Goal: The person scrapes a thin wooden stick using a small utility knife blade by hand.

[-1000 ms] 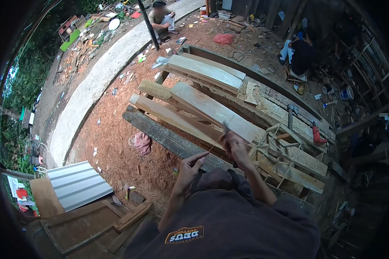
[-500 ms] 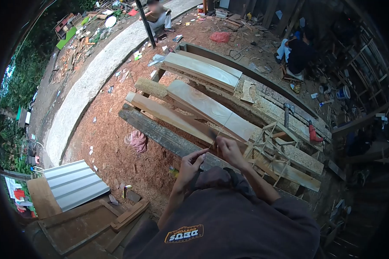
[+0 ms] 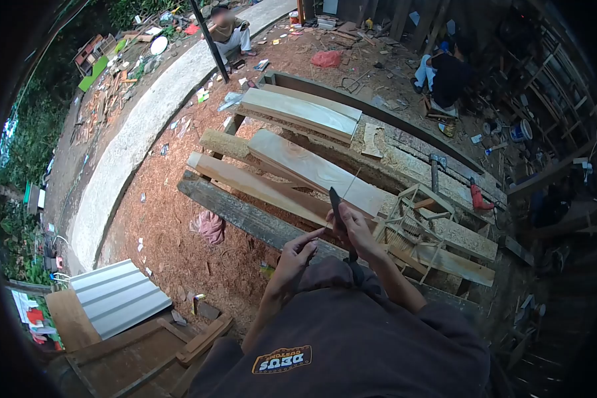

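Note:
In my right hand (image 3: 353, 232) is a dark-bladed knife (image 3: 336, 201), its tip pointing up and away from me. My left hand (image 3: 297, 257) pinches the near end of a thin light stick (image 3: 353, 180), which runs up past the blade. Both hands are close together in front of my chest, above the near edge of the plank bench (image 3: 245, 209). Just beyond them lies a smooth pale board (image 3: 312, 166). A small frame of thin sticks (image 3: 418, 215) rests on the bench right of my right hand.
A hammer (image 3: 434, 174) and a red tool (image 3: 477, 194) lie on the far right planks. Pale boards (image 3: 302, 111) are stacked at the back. Two people sit beyond the bench (image 3: 231, 33). Corrugated sheet (image 3: 119, 298) and wooden panels (image 3: 126, 358) are at lower left.
The knife blade has turned and now points up, clearly visible beside the stick. My left hand keeps its pinch. The whole view has shifted slightly.

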Available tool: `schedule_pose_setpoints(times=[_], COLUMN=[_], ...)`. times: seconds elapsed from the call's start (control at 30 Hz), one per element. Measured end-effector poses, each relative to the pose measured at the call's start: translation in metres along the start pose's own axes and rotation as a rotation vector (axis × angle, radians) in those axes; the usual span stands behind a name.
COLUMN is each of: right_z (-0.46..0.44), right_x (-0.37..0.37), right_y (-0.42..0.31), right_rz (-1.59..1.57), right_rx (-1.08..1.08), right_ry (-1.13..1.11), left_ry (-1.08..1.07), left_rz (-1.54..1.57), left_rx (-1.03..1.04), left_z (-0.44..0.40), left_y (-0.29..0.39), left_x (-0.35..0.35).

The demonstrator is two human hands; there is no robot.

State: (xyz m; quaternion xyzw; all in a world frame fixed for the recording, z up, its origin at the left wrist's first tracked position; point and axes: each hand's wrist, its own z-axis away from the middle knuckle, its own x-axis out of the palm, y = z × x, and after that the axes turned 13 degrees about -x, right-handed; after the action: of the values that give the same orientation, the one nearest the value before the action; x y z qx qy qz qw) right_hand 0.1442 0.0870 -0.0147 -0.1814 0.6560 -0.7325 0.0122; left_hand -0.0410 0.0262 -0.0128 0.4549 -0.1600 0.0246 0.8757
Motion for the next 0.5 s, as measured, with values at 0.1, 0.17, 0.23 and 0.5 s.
schedule_pose_setpoints(times=[0.1, 0.17, 0.23, 0.5], right_z=[-0.007, -0.013, -0.014, -0.003], right_x=[-0.012, -0.017, -0.021, -0.013], right_y=[-0.006, -0.010, -0.015, -0.004], right_rz=[-0.041, 0.018, 0.120, 0.537], right_rx=[-0.028, -0.112, -0.184, -0.337], right_ry=[0.071, 0.104, 0.086, -0.003], left_ry=[-0.025, -0.030, -0.028, 0.041], left_rz=[0.009, 0.008, -0.016, 0.026], left_rx=[-0.006, -0.016, -0.016, 0.039], left_z=[-0.002, -0.001, 0.003, 0.007], left_y=[0.001, 0.006, 0.015, 0.021], left_x=[0.003, 0.004, 0.007, 0.009])
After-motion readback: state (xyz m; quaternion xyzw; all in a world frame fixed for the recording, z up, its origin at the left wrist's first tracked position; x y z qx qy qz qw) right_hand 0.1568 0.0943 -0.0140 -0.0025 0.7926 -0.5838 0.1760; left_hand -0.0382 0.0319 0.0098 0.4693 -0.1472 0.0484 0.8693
